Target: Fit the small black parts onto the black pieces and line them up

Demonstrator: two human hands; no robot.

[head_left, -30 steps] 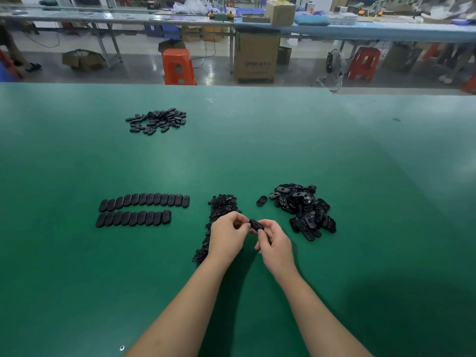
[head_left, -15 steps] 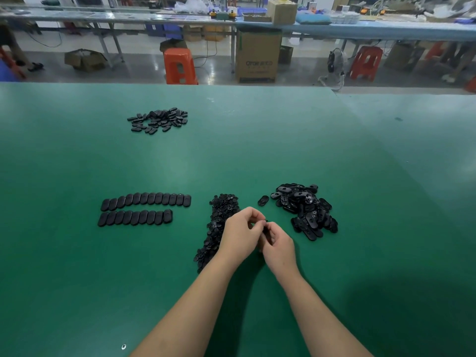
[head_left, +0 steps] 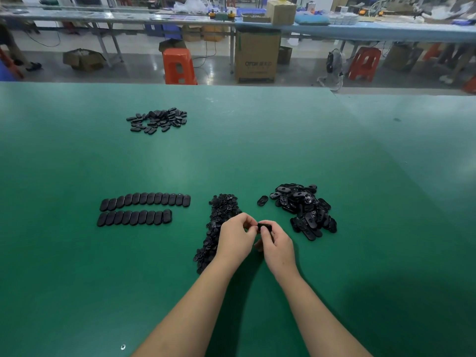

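While both hands pinch it, the black piece point(head_left: 264, 227) now shows between parted fingertips again.

Smooth green table mat point(head_left: 283, 140) with soft sheen; black plastic pieces in rows point(head_left: 144, 208) look matt, heaped ones point(head_left: 304, 210) slightly glossy.

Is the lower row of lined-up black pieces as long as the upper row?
No, the lower row ends well short of the right end of the upper row and holds fewer pieces.
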